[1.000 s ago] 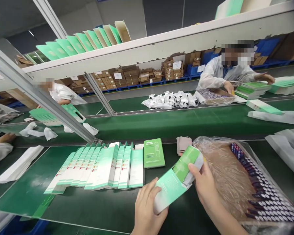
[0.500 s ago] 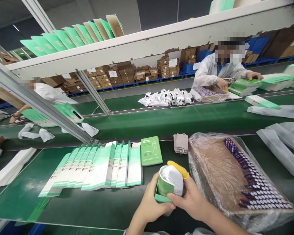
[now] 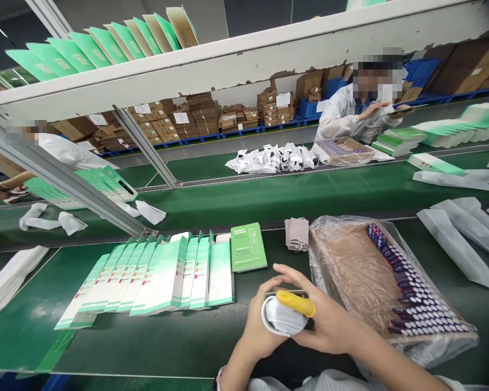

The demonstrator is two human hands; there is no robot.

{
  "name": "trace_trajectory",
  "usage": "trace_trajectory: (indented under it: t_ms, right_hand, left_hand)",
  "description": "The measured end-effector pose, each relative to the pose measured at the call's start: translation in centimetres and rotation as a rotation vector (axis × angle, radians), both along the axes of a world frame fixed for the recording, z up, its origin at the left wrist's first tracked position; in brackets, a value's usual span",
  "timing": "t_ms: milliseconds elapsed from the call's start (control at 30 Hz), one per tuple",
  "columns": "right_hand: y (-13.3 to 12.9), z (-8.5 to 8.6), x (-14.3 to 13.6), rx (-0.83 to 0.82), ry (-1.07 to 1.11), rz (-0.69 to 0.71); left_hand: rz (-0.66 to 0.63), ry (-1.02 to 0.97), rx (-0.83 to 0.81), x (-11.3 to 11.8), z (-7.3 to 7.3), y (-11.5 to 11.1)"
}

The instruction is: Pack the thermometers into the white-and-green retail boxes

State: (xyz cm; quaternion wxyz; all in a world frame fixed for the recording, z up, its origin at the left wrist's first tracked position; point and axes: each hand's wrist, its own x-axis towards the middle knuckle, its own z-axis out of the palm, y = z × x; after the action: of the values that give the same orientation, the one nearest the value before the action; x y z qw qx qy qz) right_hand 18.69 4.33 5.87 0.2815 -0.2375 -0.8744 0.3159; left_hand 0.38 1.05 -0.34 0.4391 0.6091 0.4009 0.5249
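My left hand (image 3: 261,323) wraps around the left side of a small carton (image 3: 270,295), which my fingers mostly hide. From its open end shows a white wrapped pouch (image 3: 283,317) with a curled booklet (image 3: 267,325) around it. On the right side my right hand (image 3: 330,312) closes around the same carton, its yellow-covered finger lying across the pouch. Just beyond the hands lies a stack of green booklets (image 3: 248,247). Folded grey-beige cloth pouches (image 3: 296,234) sit to the right of it.
Several green-white cartons (image 3: 158,277) lean in a row at left. A plastic-lined box (image 3: 346,271) with rows of batteries (image 3: 427,304) stands at right, beside white pouches (image 3: 458,244). Overhead runs a shelf (image 3: 244,65) bearing cartons. Across the belt (image 3: 228,203) a co-worker (image 3: 342,117) handles something thin.
The carton has turned so its open end faces me, and the curled booklet's green face is out of sight. My yellow-covered finger has moved onto the pouch. The co-worker's hands have risen.
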Motion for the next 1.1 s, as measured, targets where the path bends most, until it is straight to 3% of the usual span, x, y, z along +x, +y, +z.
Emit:
trace_trajectory:
  t_ms: [133,367,500,633,767,800,867,933,1100]
  right_hand:
    - [0.5,-0.2,0.7,0.201,-0.081,-0.041]
    - [0.2,3.3,0.9,0.362,-0.185,-0.067]
    - [-0.7,3.8,-0.3,0.454,-0.249,-0.143]
    - [-1.4,3.7,-0.9,0.475,-0.300,-0.228]
    - [-1.3,3.8,1.4,0.303,-0.199,-0.107]
    - [-0.8,3.6,2.6,0.256,-0.152,-0.169]
    - [0.8,2.7,5.6,0.241,-0.195,-0.493]
    - [3.3,1.3,9.0,0.310,-0.487,-0.872]
    - [9.7,-1.8,15.9,0.274,-0.843,-1.050]
  left_hand:
    - [0.001,-0.051,-0.048,0.4,0.5,0.2]
    - [0.012,-0.058,-0.114,0.6,0.6,0.3]
    - [0.045,-0.011,-0.079,0.4,-0.2,0.1]
    - [0.034,0.004,-0.001,0.3,-0.7,0.1]
    - [0.065,0.067,-0.034,0.2,-0.4,0.2]
    - [0.069,0.082,-0.041,0.2,-0.2,0.2]
    - [0.081,0.084,-0.053,0.3,0.1,0.2]
    - [0.101,0.059,-0.066,0.5,0.4,0.1]
    - [0.106,0.043,-0.082,0.9,0.6,0.0]
